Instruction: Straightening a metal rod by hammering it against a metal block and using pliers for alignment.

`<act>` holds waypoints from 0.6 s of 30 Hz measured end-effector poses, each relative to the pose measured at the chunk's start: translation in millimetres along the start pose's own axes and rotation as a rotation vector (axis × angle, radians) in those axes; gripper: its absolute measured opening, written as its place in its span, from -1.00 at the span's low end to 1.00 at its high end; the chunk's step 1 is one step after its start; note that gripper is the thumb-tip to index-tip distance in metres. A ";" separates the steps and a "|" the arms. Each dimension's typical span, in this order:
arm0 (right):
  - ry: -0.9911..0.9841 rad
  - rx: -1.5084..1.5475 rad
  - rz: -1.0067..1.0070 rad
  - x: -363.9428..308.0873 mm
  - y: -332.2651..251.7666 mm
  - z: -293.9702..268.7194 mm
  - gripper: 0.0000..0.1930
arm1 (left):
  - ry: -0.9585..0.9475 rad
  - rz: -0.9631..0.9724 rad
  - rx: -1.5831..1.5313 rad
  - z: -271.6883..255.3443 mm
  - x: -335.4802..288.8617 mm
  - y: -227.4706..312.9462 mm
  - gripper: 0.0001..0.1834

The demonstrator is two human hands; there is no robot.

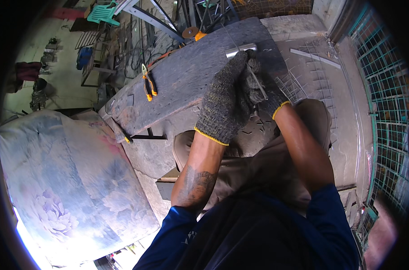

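Observation:
Both my hands wear dark grey knitted gloves with yellow cuffs and meet at the right part of a worn dark board. My left hand (pixel 223 96) is closed, its fingertips pressed together by a short shiny metal tube (pixel 241 50). My right hand (pixel 257 85) is curled around a thin metal rod (pixel 257 81), whose near end sticks out toward me. A thin length also runs beyond the tube; whether it is the same rod is hidden by the gloves. The tube touches the fingertips; how it is held is hidden too.
On the board (pixel 182 76) lie pliers (pixel 148 84) with orange-black handles. A disc tool (pixel 191 32) with an orange body sits at its far edge, beside metal bars. A flowered cloth (pixel 69 180) covers something at left. Green wire mesh (pixel 386 108) stands at right; wire grids lie on the floor.

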State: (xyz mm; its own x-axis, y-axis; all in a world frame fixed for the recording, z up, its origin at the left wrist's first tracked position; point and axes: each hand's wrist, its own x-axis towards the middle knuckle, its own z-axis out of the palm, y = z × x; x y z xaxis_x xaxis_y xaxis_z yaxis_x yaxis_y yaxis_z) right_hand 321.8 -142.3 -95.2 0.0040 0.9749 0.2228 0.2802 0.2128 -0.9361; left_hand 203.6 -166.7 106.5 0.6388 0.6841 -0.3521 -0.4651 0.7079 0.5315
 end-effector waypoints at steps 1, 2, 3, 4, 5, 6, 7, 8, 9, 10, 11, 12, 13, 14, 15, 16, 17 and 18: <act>0.015 0.358 0.102 -3.3 -10.5 3.4 -0.73 | -0.043 0.022 -0.029 0.1 -1.2 -1.1 -0.75; 0.030 0.717 0.205 -5.0 -21.1 5.9 -0.73 | -0.087 0.045 -0.058 0.3 -2.2 -2.2 -0.72; 0.049 1.070 0.311 -6.5 -25.5 4.8 -0.74 | -0.087 0.042 -0.058 5.7 -2.1 -5.1 -0.72; 0.050 1.070 0.312 -6.0 -29.5 2.7 -0.74 | -0.030 0.099 0.025 13.4 -2.0 -7.9 -0.73; 0.111 1.189 0.402 -5.4 -33.4 0.5 -0.74 | 0.027 0.156 0.108 17.7 -1.7 -9.5 -0.74; 0.169 1.310 0.491 -3.6 -40.2 -0.3 -0.75 | 0.029 0.159 0.109 16.0 -1.5 -8.0 -0.74; 0.165 1.311 0.490 -4.3 -47.1 -1.6 -0.75 | 0.003 0.093 0.040 12.4 0.1 -5.7 -0.76; 0.181 1.256 0.451 -7.0 -54.1 -2.8 -0.77 | -0.023 0.027 -0.031 8.7 1.9 -3.8 -0.78; 0.201 1.197 0.409 -8.8 -58.4 -5.8 -0.79 | -0.026 0.027 -0.031 8.0 5.0 -3.8 -0.78; 0.202 1.195 0.407 -9.1 -53.9 -7.2 -0.79 | -0.093 0.003 -0.058 7.7 8.1 -4.4 -0.79; 0.157 1.152 0.308 -9.7 -46.9 -8.9 -0.77 | -0.160 -0.021 -0.085 7.4 10.3 -5.7 -0.80; 0.111 1.110 0.212 -9.2 -46.5 -10.3 -0.74 | -0.161 -0.021 -0.085 9.7 10.2 -6.8 -0.80; 0.112 1.109 0.212 -8.6 -46.5 -10.4 -0.74 | -0.116 -0.008 -0.056 12.4 9.3 -8.6 -0.80; 0.208 0.687 0.023 -7.7 -46.6 -9.9 -0.67 | -0.072 0.004 -0.028 15.2 8.6 -10.3 -0.79; 0.291 0.260 -0.158 -6.4 -51.9 -10.4 -0.59 | -0.073 0.005 -0.029 17.4 8.3 -11.5 -0.79; 0.283 0.267 -0.162 -5.4 -66.0 -9.6 -0.59 | -0.023 0.017 -0.019 16.6 6.8 -10.9 -0.78; 0.225 0.164 -0.043 -6.9 -80.3 -10.0 -0.51 | 0.029 0.029 -0.009 15.5 4.5 -9.4 -0.78; 0.174 0.050 0.080 -9.2 -89.1 -14.0 -0.43 | 0.027 0.028 -0.010 17.3 2.5 -8.8 -0.78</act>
State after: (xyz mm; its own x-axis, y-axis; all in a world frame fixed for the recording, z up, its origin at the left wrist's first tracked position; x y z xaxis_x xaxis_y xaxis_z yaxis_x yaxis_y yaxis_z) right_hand 310.2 -171.1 -10.1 0.1916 0.9634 0.1873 0.2240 0.1428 -0.9641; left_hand 219.8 -174.3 114.3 0.6088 0.7082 -0.3576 -0.4889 0.6899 0.5339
